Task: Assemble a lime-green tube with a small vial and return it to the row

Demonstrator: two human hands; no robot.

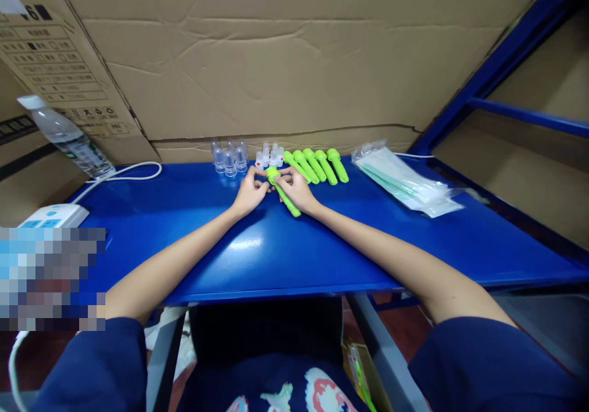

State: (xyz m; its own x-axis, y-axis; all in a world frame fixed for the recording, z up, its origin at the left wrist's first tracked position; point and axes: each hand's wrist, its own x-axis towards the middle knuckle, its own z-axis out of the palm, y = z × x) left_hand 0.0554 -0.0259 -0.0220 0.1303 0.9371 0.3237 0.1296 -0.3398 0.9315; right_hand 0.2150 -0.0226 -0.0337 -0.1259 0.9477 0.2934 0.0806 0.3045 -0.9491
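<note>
both hands meet over the middle of the blue bench (193, 215). the right hand (297, 191) has its grip closed around a lime green tube (285, 197), which lies slanted with its lower end pointing toward the person and its top end between the two hands. the left hand (250, 192) pinches at that top end with its fingertips, closed on the tube's cap end. just behind the hands stands a row of more green tubes (317, 165), side by side and tilted the same way. left of those sit small white caps (271, 154) and a cluster of clear caps (229, 157). to the right lies a clear plastic bag (405, 182). far left, a water bottle (67, 137) leans against the cardboard (285, 56), with a white cable (124, 172) near it.
</note>
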